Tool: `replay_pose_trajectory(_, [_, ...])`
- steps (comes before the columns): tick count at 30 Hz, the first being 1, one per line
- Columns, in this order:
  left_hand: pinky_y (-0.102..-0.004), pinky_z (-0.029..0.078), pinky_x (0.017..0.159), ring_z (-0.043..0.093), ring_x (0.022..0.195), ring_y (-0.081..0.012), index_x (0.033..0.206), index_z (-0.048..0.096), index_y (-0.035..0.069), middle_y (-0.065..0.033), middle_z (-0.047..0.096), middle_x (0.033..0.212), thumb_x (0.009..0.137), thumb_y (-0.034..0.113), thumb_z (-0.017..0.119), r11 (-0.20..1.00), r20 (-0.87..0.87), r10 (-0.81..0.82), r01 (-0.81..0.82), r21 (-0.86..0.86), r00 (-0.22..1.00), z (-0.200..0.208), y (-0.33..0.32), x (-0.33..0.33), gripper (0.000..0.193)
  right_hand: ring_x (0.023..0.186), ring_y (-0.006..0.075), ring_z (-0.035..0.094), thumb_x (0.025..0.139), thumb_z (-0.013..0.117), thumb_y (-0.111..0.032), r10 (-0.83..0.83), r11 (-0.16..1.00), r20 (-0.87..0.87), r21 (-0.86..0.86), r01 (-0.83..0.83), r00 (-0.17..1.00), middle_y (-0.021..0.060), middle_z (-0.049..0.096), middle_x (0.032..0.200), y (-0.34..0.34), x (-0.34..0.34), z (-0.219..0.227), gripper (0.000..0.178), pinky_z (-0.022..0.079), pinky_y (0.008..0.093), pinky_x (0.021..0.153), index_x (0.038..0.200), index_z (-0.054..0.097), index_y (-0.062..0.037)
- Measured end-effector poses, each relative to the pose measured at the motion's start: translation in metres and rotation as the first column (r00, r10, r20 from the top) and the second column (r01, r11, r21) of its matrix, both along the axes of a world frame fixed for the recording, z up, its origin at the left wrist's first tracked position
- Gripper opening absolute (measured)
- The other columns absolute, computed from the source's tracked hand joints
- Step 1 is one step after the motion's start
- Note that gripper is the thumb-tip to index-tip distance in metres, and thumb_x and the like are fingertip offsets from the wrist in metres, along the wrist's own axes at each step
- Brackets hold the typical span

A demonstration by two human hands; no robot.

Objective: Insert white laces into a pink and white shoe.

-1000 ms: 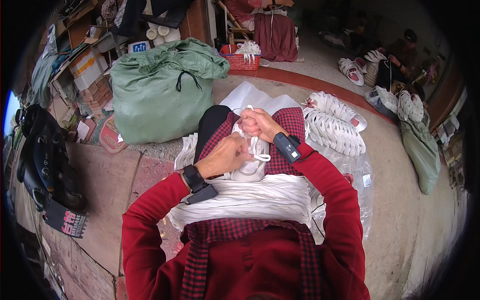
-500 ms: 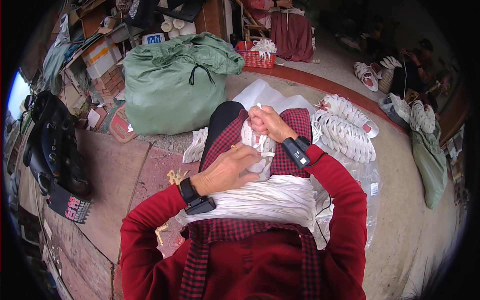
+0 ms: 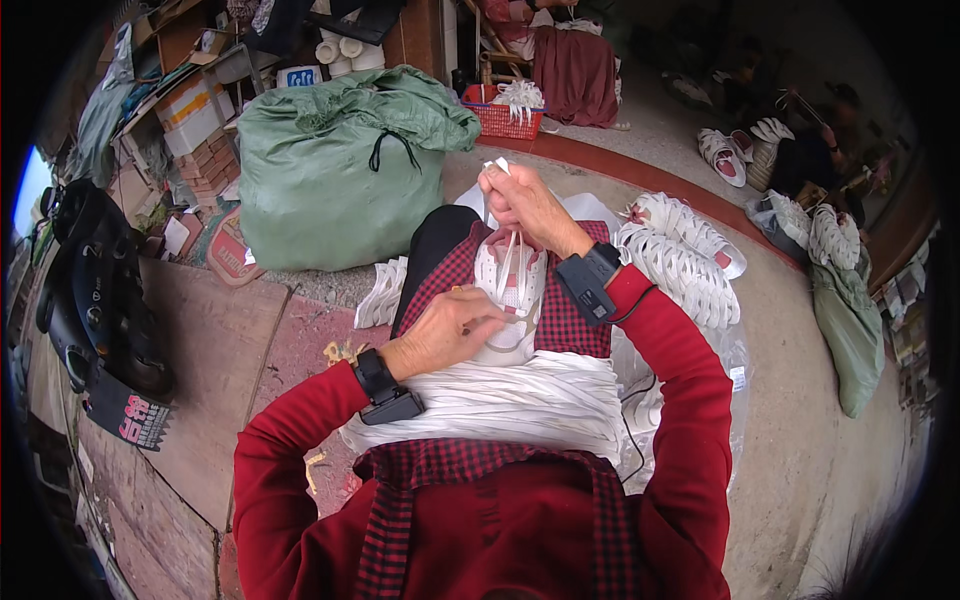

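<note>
A white sneaker [image 3: 508, 345] with pinkish parts lies on my lap, toe toward me. A white shoelace [image 3: 512, 262] runs through its eyelets and rises taut from the far end. My right hand [image 3: 530, 208] is closed in a fist round the lace, above the shoe's far end, with a white end sticking out. My left hand [image 3: 452, 328] is at the toe end, fingertips drawn together over the lowest lace row; they appear to pinch the lace there, though blur softens the detail. A thick bundle of white laces [image 3: 500, 405] lies across my lap.
Laced white shoes [image 3: 685, 270] stand on plastic at right, and more white shoes [image 3: 382, 292] at left. A big green sack [image 3: 340, 190] sits ahead. Beyond are a red basket [image 3: 500, 118] of laces and other people. A black ride-on toy [image 3: 115, 290] stands far left.
My right hand has pulled the lace up and away from the shoe, uncovering its far end. My left fingers have drawn together near the lowest lace row. The view has shifted slightly.
</note>
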State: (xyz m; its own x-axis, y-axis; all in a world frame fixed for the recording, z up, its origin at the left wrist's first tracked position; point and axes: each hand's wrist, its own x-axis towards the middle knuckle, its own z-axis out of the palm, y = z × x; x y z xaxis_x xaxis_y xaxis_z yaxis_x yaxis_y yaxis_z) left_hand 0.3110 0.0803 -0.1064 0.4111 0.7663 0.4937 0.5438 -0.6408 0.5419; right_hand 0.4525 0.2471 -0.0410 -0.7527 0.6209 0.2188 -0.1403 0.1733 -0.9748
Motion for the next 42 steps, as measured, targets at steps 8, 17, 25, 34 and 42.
replay_pose_trajectory(8, [-0.0366,0.049,0.057,0.065,0.061,-0.0243,0.085,0.066,-0.002,-0.0147,0.064,0.068,0.083,0.004,0.067,0.979,0.132,0.135,-0.111,-0.173,0.982,-0.018,0.021,0.006,0.007,0.052,0.002,0.024,0.107,0.041,-0.034,-0.068,0.998,0.02,0.007,0.068,0.998,-0.0096,0.029,0.062,-0.026,0.025,-0.002,0.034,0.019,0.0214,0.045,0.09,0.05,-0.006])
replay_pose_trajectory(17, [-0.0297,0.046,0.056,0.058,0.058,-0.0136,0.083,0.063,-0.001,-0.0058,0.06,0.064,0.087,0.003,0.066,0.945,-0.009,0.074,-0.073,-0.32,0.997,-0.006,0.028,-0.001,0.007,0.051,0.0019,0.022,0.107,0.041,-0.033,0.004,1.0,0.001,-0.009,-0.004,1.0,-0.0102,0.028,0.062,-0.023,0.016,-0.008,0.034,0.018,0.0216,0.044,0.087,0.05,-0.0068])
replay_pose_trajectory(25, [-0.0287,0.045,0.055,0.057,0.059,-0.0126,0.081,0.062,0.0,-0.0048,0.058,0.064,0.085,0.01,0.074,0.935,0.076,0.17,-0.136,-0.328,0.983,-0.001,0.015,0.005,0.016,0.049,0.0016,0.023,0.107,0.043,-0.033,-0.008,1.0,-0.012,-0.004,0.008,1.0,-0.01,0.028,0.061,-0.011,0.021,-0.001,0.034,0.019,0.0211,0.044,0.087,0.049,-0.0065])
replay_pose_trajectory(34, [-0.0404,0.053,0.075,0.067,0.08,-0.0306,0.095,0.072,0.002,-0.0152,0.067,0.088,0.081,0.013,0.075,0.985,-0.042,-0.135,0.139,0.101,0.99,-0.024,0.012,0.009,0.018,0.059,0.0314,0.051,0.102,0.043,-0.022,-0.288,0.425,-0.092,0.88,0.213,0.953,0.0129,0.051,0.066,0.021,0.014,0.001,0.028,0.04,0.0404,0.056,0.088,0.051,0.0008])
replay_pose_trajectory(42, [-0.0289,0.055,0.069,0.069,0.076,-0.0172,0.098,0.073,0.0,-0.0126,0.073,0.088,0.089,0.009,0.071,0.961,0.161,-0.015,0.059,-0.269,0.987,-0.019,0.002,-0.002,0.013,0.055,0.0096,0.049,0.104,0.042,-0.029,-0.2,0.929,0.128,0.339,0.147,0.971,-0.0012,0.045,0.064,0.015,0.016,0.009,0.029,0.035,0.0272,0.048,0.088,0.051,-0.0059])
